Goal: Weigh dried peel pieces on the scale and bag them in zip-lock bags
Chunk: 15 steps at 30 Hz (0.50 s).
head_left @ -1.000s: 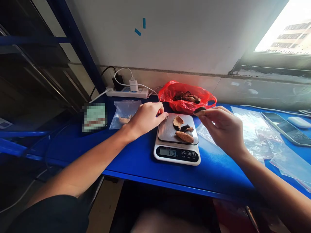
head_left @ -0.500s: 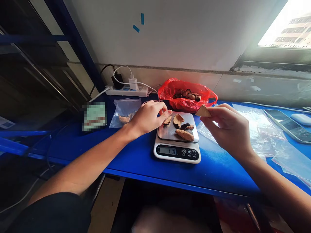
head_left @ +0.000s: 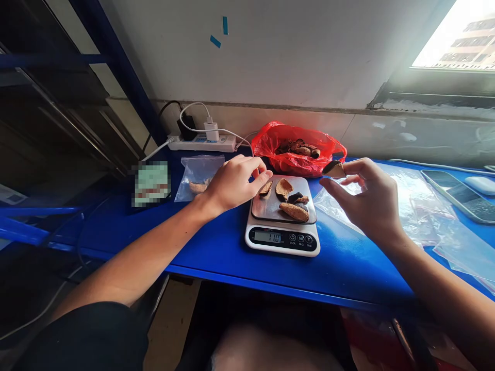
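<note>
Gripping a piece (head_left: 334, 169) in its fingers, thumb apart, your right hand (head_left: 373, 198) hangs beside the scale (head_left: 260, 210); your left hand (head_left: 236, 180), half-curled, seemingly empty, hovers opposite. Other pieces (head_left: 294, 212) lie on the scale, before a red bag (head_left: 286, 166).

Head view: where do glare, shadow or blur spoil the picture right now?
Head view: window partly blown out, clear bags at right catching glare, space under blue table dark, bottom pale shape blurred, left patch pixelated; scale fairly sharp.
</note>
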Tool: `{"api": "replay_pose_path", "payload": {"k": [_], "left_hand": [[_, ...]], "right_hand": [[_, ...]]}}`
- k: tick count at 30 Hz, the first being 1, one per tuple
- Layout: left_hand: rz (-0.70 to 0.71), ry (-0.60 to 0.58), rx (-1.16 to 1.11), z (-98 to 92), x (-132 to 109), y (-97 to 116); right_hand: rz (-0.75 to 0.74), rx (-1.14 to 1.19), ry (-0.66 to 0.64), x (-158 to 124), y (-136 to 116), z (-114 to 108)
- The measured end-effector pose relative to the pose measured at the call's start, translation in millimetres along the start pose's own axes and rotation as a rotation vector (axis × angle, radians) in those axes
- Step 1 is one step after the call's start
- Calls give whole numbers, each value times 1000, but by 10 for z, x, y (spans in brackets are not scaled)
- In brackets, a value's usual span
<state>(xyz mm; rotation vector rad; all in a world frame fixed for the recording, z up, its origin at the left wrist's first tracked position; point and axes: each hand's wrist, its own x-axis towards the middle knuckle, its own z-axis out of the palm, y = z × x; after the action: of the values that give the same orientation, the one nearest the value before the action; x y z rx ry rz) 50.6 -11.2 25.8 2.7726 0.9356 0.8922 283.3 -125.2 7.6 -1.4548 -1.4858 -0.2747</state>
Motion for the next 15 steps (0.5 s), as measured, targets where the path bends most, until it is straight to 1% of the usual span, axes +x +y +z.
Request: {"api": "replay_pose_path", "payload": {"k": [2,6,9,15], "left_hand": [[-3,-4,0,-5,0,4],[0,-3,-8,-7,-1,1],[8,1,-12,-6,0,-8],[21,-49,0,-9,0,-16]], "right_hand": [[20,-45,23,12,9,-9],[-51,-146,61,16,15,-26],[-80,-169,77,7,9,-30],[-112,-191,104,11,-9,-34]]}}
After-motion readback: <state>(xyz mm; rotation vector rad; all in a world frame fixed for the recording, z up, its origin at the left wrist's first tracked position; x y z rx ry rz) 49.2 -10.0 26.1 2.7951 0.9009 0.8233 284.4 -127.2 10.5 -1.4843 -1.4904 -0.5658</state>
